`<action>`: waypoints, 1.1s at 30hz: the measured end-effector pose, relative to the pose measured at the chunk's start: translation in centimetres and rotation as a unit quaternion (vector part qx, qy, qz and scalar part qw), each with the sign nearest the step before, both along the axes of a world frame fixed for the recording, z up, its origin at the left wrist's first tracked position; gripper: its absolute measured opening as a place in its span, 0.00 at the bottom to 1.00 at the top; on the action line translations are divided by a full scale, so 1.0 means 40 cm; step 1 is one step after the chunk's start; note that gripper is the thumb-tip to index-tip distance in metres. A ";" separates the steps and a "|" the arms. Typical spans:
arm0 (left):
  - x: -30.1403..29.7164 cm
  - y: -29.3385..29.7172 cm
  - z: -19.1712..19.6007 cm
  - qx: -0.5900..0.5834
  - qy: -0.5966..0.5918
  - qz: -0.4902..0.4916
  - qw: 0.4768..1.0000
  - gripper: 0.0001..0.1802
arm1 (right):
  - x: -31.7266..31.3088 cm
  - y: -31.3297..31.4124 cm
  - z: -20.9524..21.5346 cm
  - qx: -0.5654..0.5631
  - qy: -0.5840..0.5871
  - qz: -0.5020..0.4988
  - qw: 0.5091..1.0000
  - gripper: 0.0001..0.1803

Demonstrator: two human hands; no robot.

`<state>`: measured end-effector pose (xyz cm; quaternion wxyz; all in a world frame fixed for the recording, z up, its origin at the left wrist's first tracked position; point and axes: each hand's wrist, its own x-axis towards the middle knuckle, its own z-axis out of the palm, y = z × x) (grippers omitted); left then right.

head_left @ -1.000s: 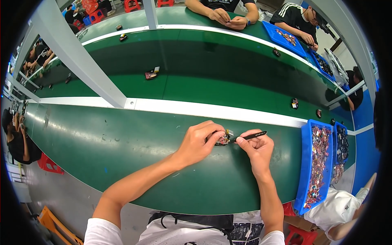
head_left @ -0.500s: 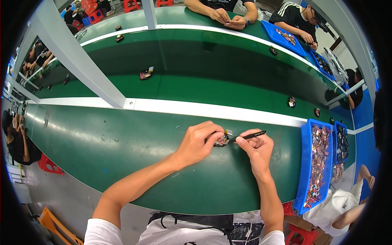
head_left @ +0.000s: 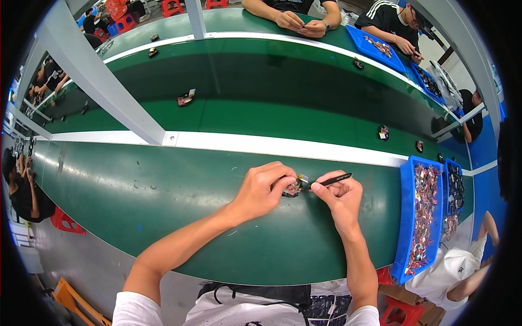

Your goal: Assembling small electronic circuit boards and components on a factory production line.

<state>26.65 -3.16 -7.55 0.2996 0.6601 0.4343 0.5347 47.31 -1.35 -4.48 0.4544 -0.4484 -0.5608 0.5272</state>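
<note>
Over the green worktop (head_left: 163, 212), my left hand (head_left: 261, 190) pinches a small electronic assembly (head_left: 292, 190) with a black shell, thin coloured wires and a yellowish-silver flat piece standing up from it. My right hand (head_left: 342, 196) is closed around black tweezers (head_left: 333, 180). The tweezers' tip points left into the assembly, at its right side. Fine details inside the assembly are too small to make out, and my left fingers hide part of it.
A blue tray (head_left: 405, 217) full of small wired parts stands at the right, beside another blue tray (head_left: 447, 204) of black pieces. Beyond the white rail (head_left: 261, 148), a green conveyor belt (head_left: 272, 122) carries several assemblies. Co-workers sit across and to both sides.
The assemblies on the belt have shifted slightly left. My hands stay almost in place, with the tweezers still at the assembly. A person at the right has moved an arm.
</note>
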 end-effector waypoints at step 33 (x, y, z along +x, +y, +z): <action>-0.001 0.003 0.023 -0.112 -0.164 -0.145 0.969 0.11 | 0.079 0.032 -0.042 -0.045 0.029 -0.029 0.998 0.07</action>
